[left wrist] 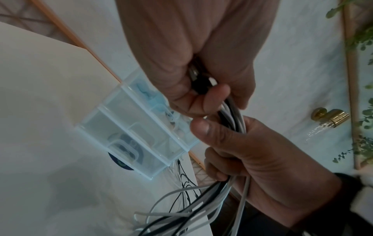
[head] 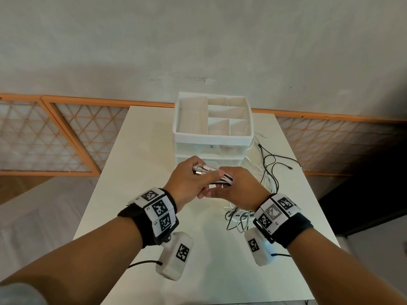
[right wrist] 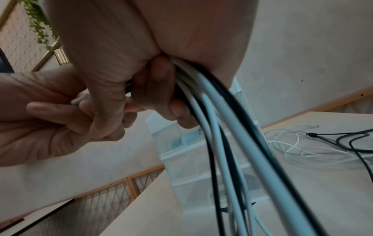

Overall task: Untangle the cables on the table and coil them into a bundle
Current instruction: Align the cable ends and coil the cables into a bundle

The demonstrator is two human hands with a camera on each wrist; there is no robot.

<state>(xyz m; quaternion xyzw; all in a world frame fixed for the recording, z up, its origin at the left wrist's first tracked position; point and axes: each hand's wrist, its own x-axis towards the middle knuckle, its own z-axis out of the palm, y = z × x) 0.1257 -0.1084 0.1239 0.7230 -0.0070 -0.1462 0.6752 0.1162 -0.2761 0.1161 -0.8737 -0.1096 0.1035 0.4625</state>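
Both hands hold a bunch of white and black cables [head: 217, 174] above the white table [head: 136, 164], in front of the drawer unit. My left hand [head: 189, 179] pinches the plug ends [left wrist: 199, 79] of the bunch. My right hand [head: 239, 186] is curled round the cable strands [right wrist: 218, 115] just beside it. From the right fist the strands hang down [left wrist: 222, 198] to a loose heap [head: 239, 219] on the table. More tangled black and white cable [head: 272, 166] lies on the table to the right of the drawers.
A white drawer unit [head: 212, 137] with an open divided tray on top stands at the table's far middle. Its translucent drawers [left wrist: 139, 137] hold small items. A wall and an orange-framed lattice railing [head: 55, 133] lie behind the table.
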